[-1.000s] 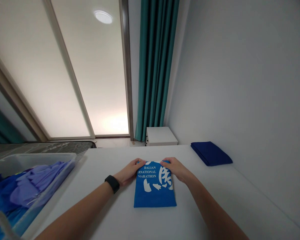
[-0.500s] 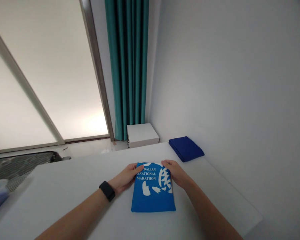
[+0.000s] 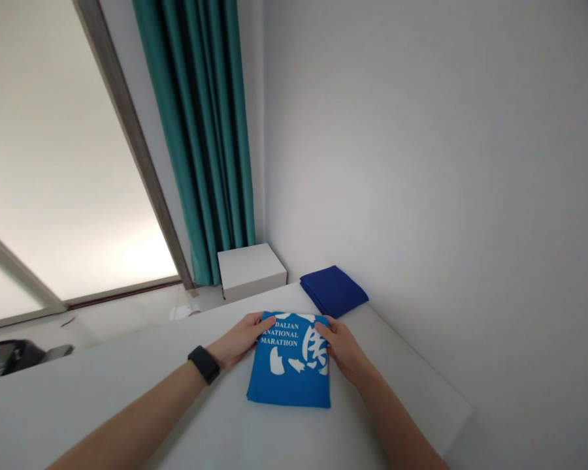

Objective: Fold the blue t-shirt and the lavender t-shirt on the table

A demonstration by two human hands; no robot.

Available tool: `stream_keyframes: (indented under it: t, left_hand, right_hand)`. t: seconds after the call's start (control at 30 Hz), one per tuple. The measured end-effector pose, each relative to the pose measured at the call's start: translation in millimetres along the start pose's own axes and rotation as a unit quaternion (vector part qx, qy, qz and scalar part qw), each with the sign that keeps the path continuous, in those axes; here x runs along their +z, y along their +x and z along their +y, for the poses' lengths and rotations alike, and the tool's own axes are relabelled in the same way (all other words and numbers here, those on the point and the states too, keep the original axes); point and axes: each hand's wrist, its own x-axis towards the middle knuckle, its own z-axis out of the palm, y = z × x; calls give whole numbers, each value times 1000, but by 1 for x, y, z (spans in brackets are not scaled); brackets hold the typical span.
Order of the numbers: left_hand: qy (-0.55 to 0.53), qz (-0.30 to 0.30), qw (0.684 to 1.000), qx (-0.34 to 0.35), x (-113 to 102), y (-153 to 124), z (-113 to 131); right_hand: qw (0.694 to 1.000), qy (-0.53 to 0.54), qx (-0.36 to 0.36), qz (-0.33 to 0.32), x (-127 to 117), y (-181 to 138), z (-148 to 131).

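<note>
Left hand (image 3: 238,339) and right hand (image 3: 340,346) pinch the far corners of the folded bright-blue printed cloth (image 3: 290,365), flat on the white table (image 3: 127,405). Just beyond lies a folded dark-blue cloth (image 3: 334,290) by the wall; bare tabletop stretches left.

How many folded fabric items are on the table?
2: the printed blue shirt, held by left hand and right hand; a dark blue cloth beyond it, by the wall.

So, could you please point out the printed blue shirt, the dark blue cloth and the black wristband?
printed blue shirt (image 3: 289,385), head view, plain lower part.
dark blue cloth (image 3: 334,290), head view, middle of top.
black wristband (image 3: 204,364), head view, its face on the left wrist.
</note>
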Motion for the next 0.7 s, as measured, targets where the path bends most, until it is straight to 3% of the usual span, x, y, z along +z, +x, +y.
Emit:
stream_keyframes:
  t: [0.1, 0.23, 0.43, 0.5, 0.7]
  left_hand:
    - [-9, 6, 1000, 9, 6, 13, -3]
    - [-30, 1, 999, 11, 8, 21, -8]
    - [-69, 25, 997, 35, 11, 23, 1]
    - [-87, 40, 995, 37, 13, 25, 3]
    - [-92, 78, 991, 52, 22, 49, 2]
  right_hand:
    - [1000, 18, 10, 15, -8, 0, 2]
    - [997, -33, 34, -53, -14, -19, 0]
    - [992, -20, 31, -120, -10, -48, -7]
    - [994, -34, 30, -102, -11, -47, -8]
    - [998, -30, -30, 37, -34, -16, -21]
